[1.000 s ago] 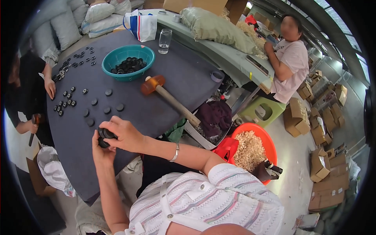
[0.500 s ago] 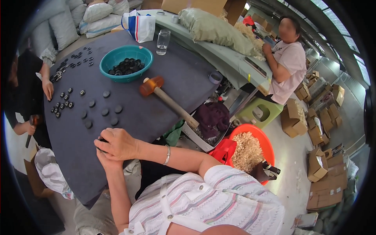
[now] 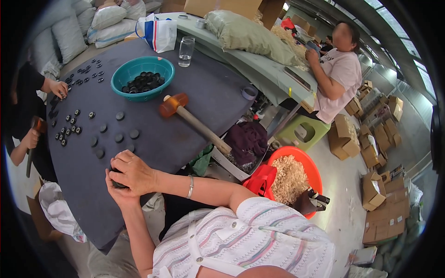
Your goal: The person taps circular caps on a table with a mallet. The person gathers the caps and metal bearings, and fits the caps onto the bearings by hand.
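Observation:
At the near edge of the dark-covered table (image 3: 185,81), my two hands are together around a dark round disc (image 3: 119,185). My right hand (image 3: 135,170) curls over it from above, wearing a bracelet at the wrist. From below and the left, my left hand (image 3: 121,198) cups it. Most of the disc is hidden by my fingers. Just beyond lie several plain black discs (image 3: 119,138), spread apart. Farther left sit black discs with pale centres (image 3: 73,121). A mallet (image 3: 199,126) with an amber head rests on the table to the right of the discs.
A teal bowl (image 3: 143,95) of black discs stands mid-table, near a glass jar (image 3: 185,52). At the left a co-worker's hand (image 3: 59,88) touches discs; the other holds a mallet (image 3: 37,125). An orange tub (image 3: 316,169) is at my right. Another person (image 3: 340,74) sits beyond.
My hands stay together but have turned a little, so more of the disc shows. The co-worker's hand at the left has moved farther up the table. The whole view has shifted slightly.

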Demonstrator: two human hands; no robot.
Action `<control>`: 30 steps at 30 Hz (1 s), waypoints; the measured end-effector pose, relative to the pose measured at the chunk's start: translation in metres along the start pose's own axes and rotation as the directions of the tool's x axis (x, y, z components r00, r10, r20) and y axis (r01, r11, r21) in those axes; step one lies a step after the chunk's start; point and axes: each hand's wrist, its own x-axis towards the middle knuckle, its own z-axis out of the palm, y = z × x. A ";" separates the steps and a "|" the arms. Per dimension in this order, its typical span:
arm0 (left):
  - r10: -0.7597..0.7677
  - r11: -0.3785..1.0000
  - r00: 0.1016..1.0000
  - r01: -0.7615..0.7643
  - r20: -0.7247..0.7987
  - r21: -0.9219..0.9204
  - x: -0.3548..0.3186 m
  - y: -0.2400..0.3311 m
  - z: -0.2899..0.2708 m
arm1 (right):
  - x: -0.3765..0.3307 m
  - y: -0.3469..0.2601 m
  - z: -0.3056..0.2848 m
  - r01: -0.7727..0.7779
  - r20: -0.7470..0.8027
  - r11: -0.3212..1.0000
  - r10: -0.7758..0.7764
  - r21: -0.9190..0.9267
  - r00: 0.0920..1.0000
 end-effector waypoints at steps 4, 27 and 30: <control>0.033 0.999 0.989 -0.028 -0.143 0.033 -0.003 0.003 0.005 | 0.000 0.000 0.004 0.004 0.067 1.000 -0.003 -0.006 0.998; 0.105 0.994 0.986 -0.107 0.130 0.008 0.006 0.009 -0.007 | -0.006 0.000 0.013 -0.033 0.293 0.987 0.079 -0.159 0.953; 0.111 0.992 0.985 -0.118 -0.128 -0.046 0.001 0.010 0.001 | -0.007 0.000 0.013 -0.034 0.264 0.985 0.079 -0.171 0.961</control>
